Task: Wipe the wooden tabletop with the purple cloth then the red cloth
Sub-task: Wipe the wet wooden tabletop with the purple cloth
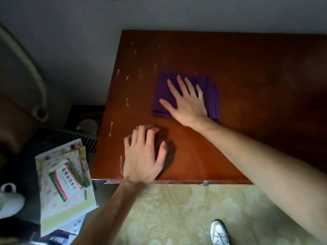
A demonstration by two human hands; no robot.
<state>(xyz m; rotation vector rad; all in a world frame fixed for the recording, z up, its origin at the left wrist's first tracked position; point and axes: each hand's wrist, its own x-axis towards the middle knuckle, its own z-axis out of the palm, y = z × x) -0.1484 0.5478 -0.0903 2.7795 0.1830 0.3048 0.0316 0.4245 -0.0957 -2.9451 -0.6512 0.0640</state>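
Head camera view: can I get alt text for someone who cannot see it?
A person's right hand presses flat, fingers spread, on a folded purple cloth on a scratched reddish-brown wooden tabletop. The left hand rests on bare wood near the front edge, fingers curled. No red cloth is visible.

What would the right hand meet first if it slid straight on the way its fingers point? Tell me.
Nothing close: the right hand lies flat on the purple cloth, fingers pointing to the far edge. Beyond the cloth only bare wooden tabletop shows, then probably the grey wall.
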